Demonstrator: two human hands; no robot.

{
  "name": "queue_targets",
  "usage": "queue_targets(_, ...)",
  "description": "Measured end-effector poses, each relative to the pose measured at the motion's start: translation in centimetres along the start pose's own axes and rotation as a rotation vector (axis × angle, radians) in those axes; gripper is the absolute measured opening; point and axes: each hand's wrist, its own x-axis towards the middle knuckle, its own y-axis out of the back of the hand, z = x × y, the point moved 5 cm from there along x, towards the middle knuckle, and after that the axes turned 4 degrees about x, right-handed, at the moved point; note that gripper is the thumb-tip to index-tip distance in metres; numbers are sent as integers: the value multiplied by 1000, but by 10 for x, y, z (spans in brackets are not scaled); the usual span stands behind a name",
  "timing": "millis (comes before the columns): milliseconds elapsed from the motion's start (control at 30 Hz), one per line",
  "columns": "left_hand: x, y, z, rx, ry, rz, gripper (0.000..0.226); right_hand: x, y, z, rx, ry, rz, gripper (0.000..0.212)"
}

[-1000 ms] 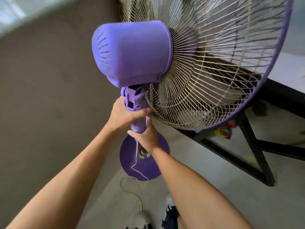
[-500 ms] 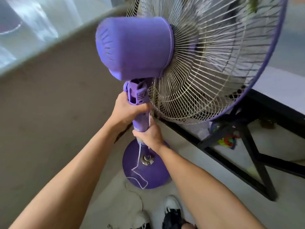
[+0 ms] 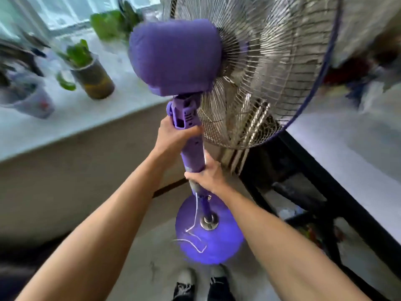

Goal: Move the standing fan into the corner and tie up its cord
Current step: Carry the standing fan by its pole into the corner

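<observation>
Fan [image 3: 175, 55] centre, base [image 3: 225, 248] on floor; potted plants [image 3: 92, 70] on sill far left; bench [image 3: 347, 153] right.

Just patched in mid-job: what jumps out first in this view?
The purple standing fan fills the centre, its wire cage upper right. The left hand and right hand grip its pole, the left higher. A loose white cord trails over the round base.
</observation>
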Motion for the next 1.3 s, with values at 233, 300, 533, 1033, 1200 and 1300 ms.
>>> queue_targets(233,-97,115,61,-115,0,322,31,-71,-35,-102,-146,228,-306,56)
queue_targets(300,-141,151,77,-159,-4,403,33,-102,-52,-132,-185,287,-393,48)
queue_targets(533,-307,245,105,-321,-46,712,35,-224,-112,-204,-306,455,-709,54)
queue_targets(1033,-667,322,87,-397,105,1682,32,-524,-249,-240,-470,947,-1499,52)
queue_targets(1200,-793,285,101,-351,94,1976,33,-647,-257,-223,-502,1140,-1706,53)
queue_targets(1300,-864,254,112,-324,53,2120,34,-722,-247,-210,-491,1229,-1826,52)
